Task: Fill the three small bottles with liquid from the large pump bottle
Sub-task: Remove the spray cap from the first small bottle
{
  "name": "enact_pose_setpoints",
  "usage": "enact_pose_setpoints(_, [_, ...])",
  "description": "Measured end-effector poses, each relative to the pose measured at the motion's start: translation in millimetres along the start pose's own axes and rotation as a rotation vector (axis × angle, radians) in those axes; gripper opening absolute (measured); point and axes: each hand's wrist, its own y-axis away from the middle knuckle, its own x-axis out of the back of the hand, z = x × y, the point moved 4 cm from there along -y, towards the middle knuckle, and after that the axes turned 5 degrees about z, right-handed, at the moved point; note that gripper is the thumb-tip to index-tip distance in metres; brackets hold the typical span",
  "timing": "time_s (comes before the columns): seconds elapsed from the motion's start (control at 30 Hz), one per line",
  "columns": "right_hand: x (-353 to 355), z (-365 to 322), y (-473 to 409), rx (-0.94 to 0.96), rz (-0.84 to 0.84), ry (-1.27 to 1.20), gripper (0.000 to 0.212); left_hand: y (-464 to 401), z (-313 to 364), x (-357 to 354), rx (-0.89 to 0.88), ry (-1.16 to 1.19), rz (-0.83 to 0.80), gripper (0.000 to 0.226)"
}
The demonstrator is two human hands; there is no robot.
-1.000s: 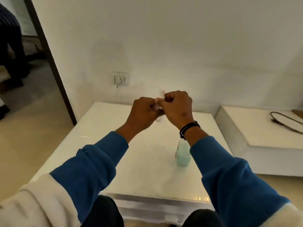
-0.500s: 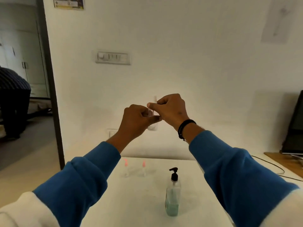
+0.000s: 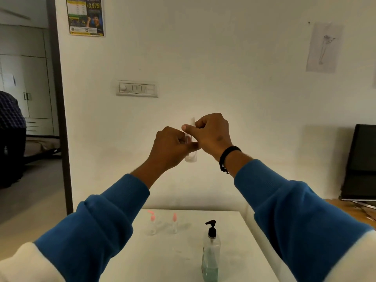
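Observation:
I hold a small clear bottle (image 3: 191, 156) up at chest height in front of the wall. My left hand (image 3: 171, 147) grips its body and my right hand (image 3: 211, 133) pinches its top, which my fingers mostly hide. Two other small clear bottles, one (image 3: 151, 223) and the other (image 3: 174, 223), both with pink tops, stand upright on the white table (image 3: 162, 257) at the back. The large pump bottle (image 3: 211, 253), clear with green liquid low inside and a black pump, stands to their right, nearer to me.
A dark monitor (image 3: 360, 161) stands on a wooden surface at the right. A switch panel (image 3: 137, 88) and posters hang on the wall. At the left, a doorway shows a person (image 3: 10, 137) in a dark striped shirt.
The camera has tilted upward, so the table's bottles and more of the wall have come into view. Both hands have kept hold of the small bottle, raised in front of me.

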Motion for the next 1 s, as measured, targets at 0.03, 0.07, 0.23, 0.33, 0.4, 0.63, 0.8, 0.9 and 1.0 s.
enact_pose_setpoints(0.03, [-0.3,-0.7,-0.5,0.004,-0.035,0.01,0.047,-0.1,-2.5,1.7,0.017,0.02,-0.007,0.051])
enact_pose_setpoints(0.07, [-1.1,-1.5,-0.9,0.008,-0.075,0.026,0.045,0.1,-5.7,3.6,0.028,0.028,-0.017,0.053])
enact_pose_setpoints(0.23, [-7.0,-4.0,-6.9,-0.021,-0.301,0.016,0.039,6.1,-16.6,10.9,0.083,-0.032,-0.062,0.052])
enact_pose_setpoints(0.33, [-8.4,-14.0,-12.9,0.01,-0.346,0.12,0.046,9.5,-19.0,12.2,0.114,-0.028,-0.054,0.051])
enact_pose_setpoints(0.4, [-10.8,-24.1,-17.2,0.102,-0.361,0.256,0.048,10.5,-20.0,11.4,0.128,-0.018,-0.04,0.053])
enact_pose_setpoints(0.63, [-19.7,-34.3,-28.7,0.113,-0.671,0.423,0.02,13.9,-28.7,9.0,0.134,-0.03,-0.06,0.058])
enact_pose_setpoints(0.8, [-19.5,-35.1,-26.3,0.065,-0.786,0.439,0.027,18.0,-27.6,10.8,0.119,-0.062,-0.063,0.055])
enact_pose_setpoints(0.9, [-21.9,-33.4,-26.5,0.111,-0.734,0.527,0.037,18.2,-26.2,8.5,0.109,-0.05,-0.064,0.057])
enact_pose_setpoints(1.0, [-22.0,-34.1,-25.9,0.188,-0.718,0.538,0.023,18.0,-26.9,7.5,0.095,-0.031,-0.052,0.06])
